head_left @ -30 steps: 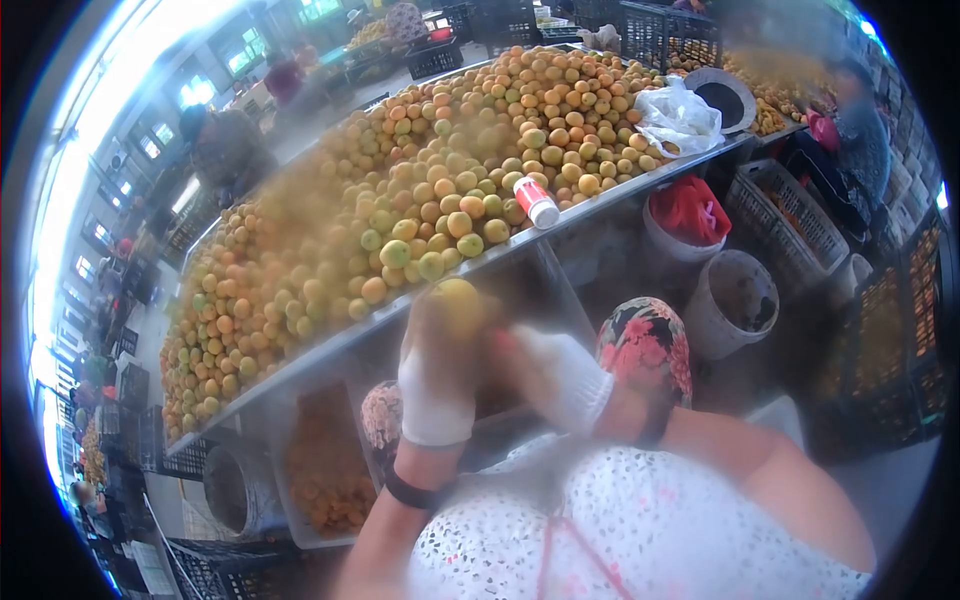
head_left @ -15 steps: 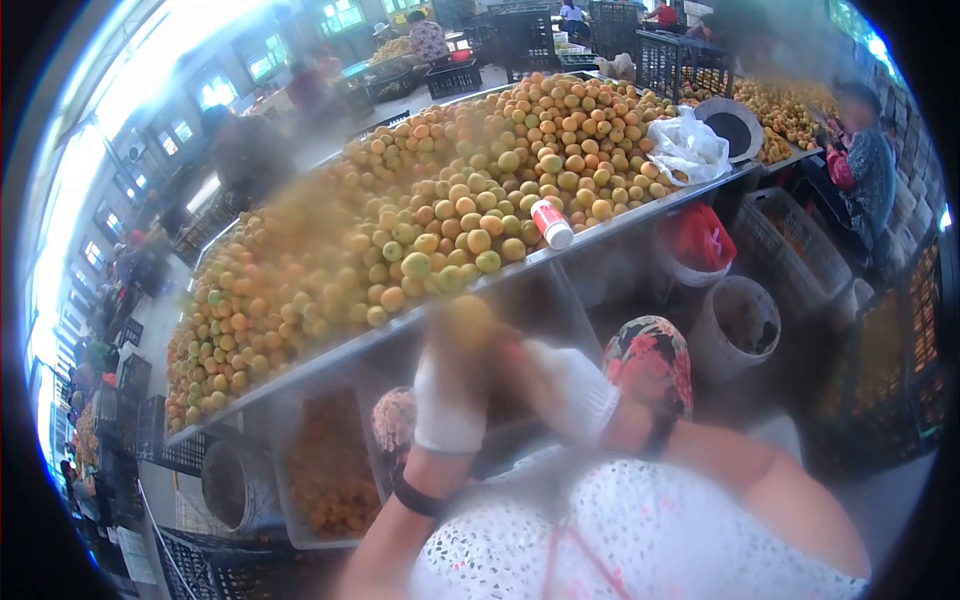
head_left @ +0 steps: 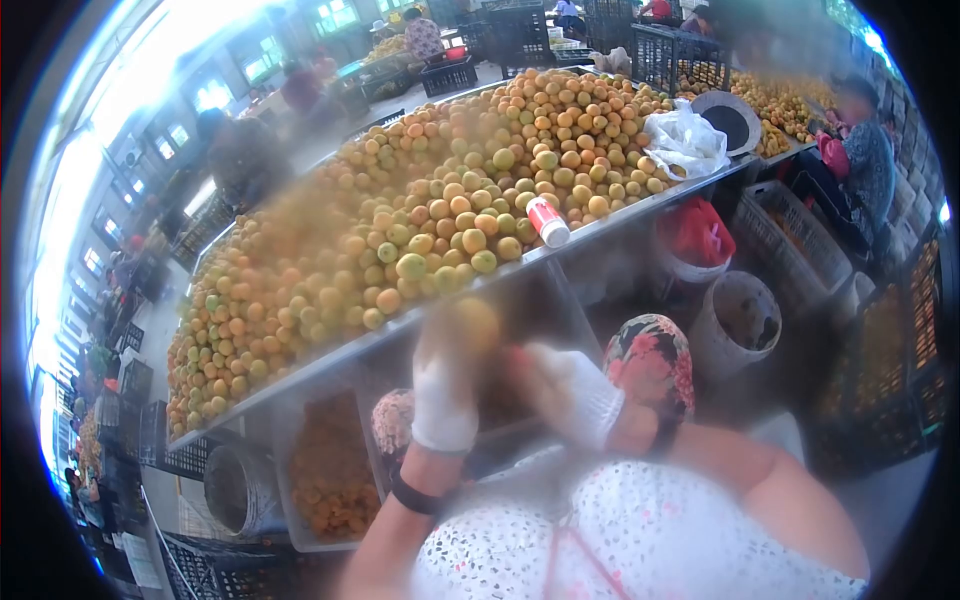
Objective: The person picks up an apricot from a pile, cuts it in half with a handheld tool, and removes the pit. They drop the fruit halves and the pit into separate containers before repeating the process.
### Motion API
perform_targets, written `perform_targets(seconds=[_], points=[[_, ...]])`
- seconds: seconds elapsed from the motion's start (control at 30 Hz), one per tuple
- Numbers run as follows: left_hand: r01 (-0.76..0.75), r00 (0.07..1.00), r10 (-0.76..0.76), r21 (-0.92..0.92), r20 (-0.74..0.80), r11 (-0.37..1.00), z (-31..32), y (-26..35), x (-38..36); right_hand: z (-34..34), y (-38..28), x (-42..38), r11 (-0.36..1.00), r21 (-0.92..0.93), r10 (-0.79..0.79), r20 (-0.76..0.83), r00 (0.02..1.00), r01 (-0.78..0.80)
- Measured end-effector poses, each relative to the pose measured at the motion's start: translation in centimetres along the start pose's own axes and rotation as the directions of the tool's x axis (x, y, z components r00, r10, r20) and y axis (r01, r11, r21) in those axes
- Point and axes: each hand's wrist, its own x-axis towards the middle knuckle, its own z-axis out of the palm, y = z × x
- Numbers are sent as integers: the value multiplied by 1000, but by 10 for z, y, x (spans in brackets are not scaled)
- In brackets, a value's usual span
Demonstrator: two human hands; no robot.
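My left hand (head_left: 445,400), in a white glove, is closed around a yellow-orange apricot (head_left: 474,326) in front of the table's near edge. My right hand (head_left: 572,395), also gloved, sits just to the right with its fingers curled in. A small red spot shows at its fingertips, but a smear on the lens hides what it grips. Beyond both hands spreads a large heap of apricots (head_left: 460,215) on a metal-edged table (head_left: 400,325). A red and white bottle (head_left: 547,222) lies on the heap near the edge.
Below the table stand a crate of orange fruit pieces (head_left: 335,480), a grey bucket (head_left: 238,490) and a white bucket (head_left: 738,325). A white plastic bag (head_left: 688,142) lies on the table. A person (head_left: 862,170) sits at the right.
My hands have shifted slightly, with a little more space between the apricot and my right fingertips. The view has moved slightly. The apricot stays in my left hand.
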Motion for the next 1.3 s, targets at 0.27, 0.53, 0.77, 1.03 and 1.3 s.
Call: perform_targets(seconds=[0.27, 0.53, 0.77, 1.03, 1.3], points=[[108, 994, -112, -186, -12, 977, -6, -10, 8, -1, 4, 5, 998, -68, 7, 7, 1000, -6], [153, 987, -144, -152, 68, 976, 1, -1, 2, -3, 0, 5, 998, 2, 67, 8, 998, -67], [119, 985, -122, 33, 119, 992, -5, 0, 0, 0, -1, 1, 986, 111, 121, 29, 992, -123], [141, 983, -146, 57, 114, 988, -3, 2, 0, 0, 4, -1, 985, 130, 111, 35, 993, -115], [166, 980, -166, 7, 111, 986, 0, -2, 3, 0, 10, 2, 982, 146, 112, 33, 993, -116]])
